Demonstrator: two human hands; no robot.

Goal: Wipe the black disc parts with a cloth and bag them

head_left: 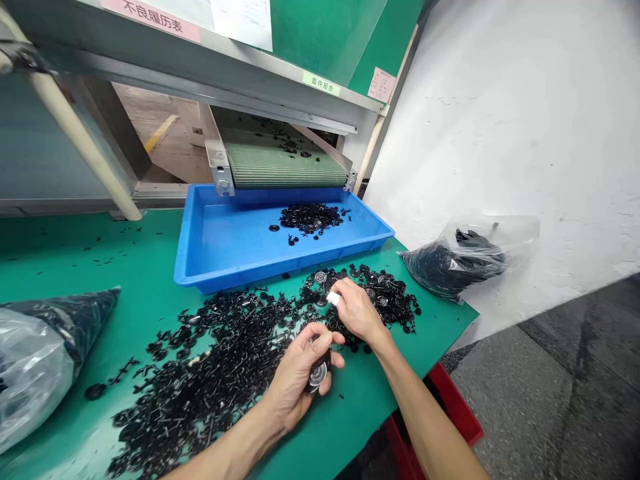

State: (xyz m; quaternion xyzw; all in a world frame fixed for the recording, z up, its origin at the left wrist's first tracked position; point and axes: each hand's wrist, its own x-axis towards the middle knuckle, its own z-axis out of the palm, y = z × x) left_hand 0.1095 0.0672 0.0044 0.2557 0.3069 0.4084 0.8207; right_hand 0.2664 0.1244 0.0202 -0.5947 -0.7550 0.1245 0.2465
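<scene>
My left hand [305, 373] is curled around a round black plastic part [318, 375] with a pale ringed face, held just over the green table [320, 433]. Farther forward, my right hand [356, 308] reaches down into a pile of black plastic parts [395, 297], some of them round discs. White tape wraps one of its fingers. Those fingers are bent together at the pile, and whatever lies between them is hidden. A larger spread of small black parts [220, 360] covers the table to the left of my hands.
Behind the piles stands a blue tray [235, 247] holding more black parts, below the end of a green conveyor belt [285, 163]. Filled plastic bags lie at left [45, 360] and right [455, 260]. A red bin [453, 403] sits below the table's right edge.
</scene>
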